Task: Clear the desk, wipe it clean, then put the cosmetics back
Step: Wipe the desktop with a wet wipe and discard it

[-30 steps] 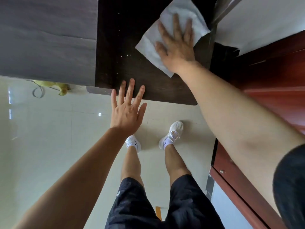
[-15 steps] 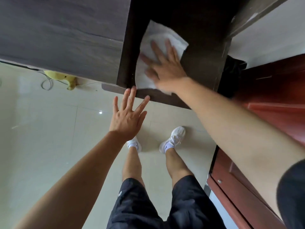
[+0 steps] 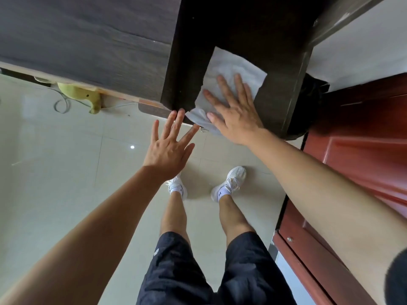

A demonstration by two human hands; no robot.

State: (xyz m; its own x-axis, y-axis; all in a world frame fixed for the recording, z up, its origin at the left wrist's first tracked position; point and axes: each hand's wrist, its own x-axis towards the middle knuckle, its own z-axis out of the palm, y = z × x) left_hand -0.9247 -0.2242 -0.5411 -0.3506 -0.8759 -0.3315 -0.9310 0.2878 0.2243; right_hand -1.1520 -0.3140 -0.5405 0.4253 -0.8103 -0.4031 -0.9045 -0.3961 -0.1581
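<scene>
Dark wooden desk (image 3: pixel 240 29), white cloth (image 3: pixel 229 69) flat near its front edge.

A home room: dark desk (image 3: pixel 275 51), tiled floor (image 3: pixel 66 172) (red door (image 3: pixel 363 128) beside).

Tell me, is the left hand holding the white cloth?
No, the left hand is open with fingers spread at the desk edge, while the right hand presses flat on the white cloth.

Dark desk (image 3: pixel 237 29) top bare beyond white cloth (image 3: pixel 229 69), grey panel (image 3: pixel 88 40) flanking left, red door (image 3: pixel 363 133) right
</scene>
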